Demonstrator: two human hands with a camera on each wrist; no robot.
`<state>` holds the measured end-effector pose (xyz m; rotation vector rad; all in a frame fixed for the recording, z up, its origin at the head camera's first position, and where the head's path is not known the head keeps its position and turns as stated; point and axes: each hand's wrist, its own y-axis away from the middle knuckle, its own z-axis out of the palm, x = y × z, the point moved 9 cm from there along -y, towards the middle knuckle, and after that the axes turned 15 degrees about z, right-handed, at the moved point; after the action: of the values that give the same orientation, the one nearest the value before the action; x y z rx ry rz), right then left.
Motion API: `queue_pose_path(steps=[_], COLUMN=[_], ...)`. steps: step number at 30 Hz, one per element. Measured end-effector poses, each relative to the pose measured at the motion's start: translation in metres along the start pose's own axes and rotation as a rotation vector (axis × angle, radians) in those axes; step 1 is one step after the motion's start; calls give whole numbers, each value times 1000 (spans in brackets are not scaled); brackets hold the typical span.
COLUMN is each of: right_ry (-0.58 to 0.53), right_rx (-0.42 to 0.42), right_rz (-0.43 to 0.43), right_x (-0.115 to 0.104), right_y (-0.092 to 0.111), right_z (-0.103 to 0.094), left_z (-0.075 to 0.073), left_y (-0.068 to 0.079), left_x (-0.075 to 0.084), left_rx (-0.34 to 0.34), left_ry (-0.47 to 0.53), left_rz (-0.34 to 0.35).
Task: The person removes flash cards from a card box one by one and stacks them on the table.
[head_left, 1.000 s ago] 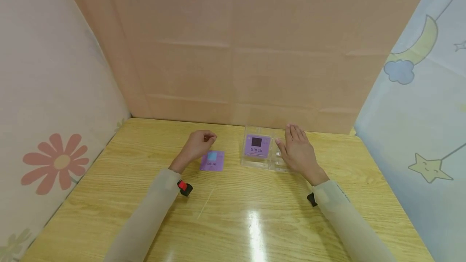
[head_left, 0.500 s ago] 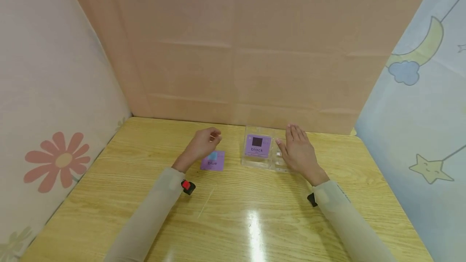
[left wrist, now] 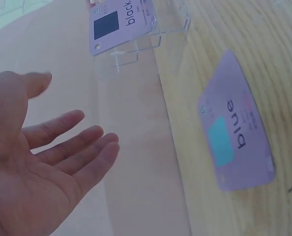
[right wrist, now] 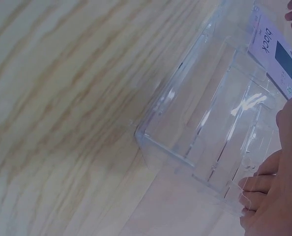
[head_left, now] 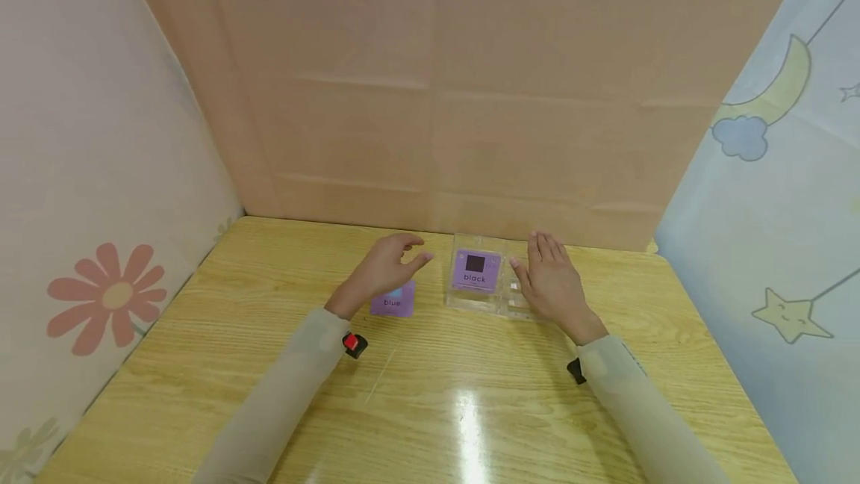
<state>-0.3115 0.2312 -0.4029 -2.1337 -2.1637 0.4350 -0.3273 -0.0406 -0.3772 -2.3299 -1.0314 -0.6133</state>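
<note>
shifted rightward, the left hand (head_left: 384,269) spreads empty fingers past the blue card (head_left: 393,307) on the table (head_left: 255,297); the right hand (head_left: 556,290) lies straight-fingered at the clear rack (head_left: 472,302), whose upright black card (head_left: 475,280) a careless left-thumb bump could dislodge.

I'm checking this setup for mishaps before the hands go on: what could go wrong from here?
The left hand, open near the black card, might bump it; the card looks propped in the clear stand rather than fastened.
The right hand is at the stand's right end; a push there could shift it and jostle the card.
The blue card lies on the table; a lowered left hand might slide it.
</note>
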Motion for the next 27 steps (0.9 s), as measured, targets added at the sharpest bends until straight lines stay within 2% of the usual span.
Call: queue_pose_path(steps=[9, 17, 27], right_ry=[-2, 9, 10], right_rx=[-24, -19, -9], right_rz=[12, 12, 4], right_x=[2, 4, 3], right_y=[-2, -3, -5], right_z=[7, 5, 9], left_z=[10, 12, 21], left_y=[-8, -20, -28], left_x=[14, 33, 42], left_rx=[-81, -88, -102], left_ry=[-95, -178, -241], left_rz=[34, 114, 130])
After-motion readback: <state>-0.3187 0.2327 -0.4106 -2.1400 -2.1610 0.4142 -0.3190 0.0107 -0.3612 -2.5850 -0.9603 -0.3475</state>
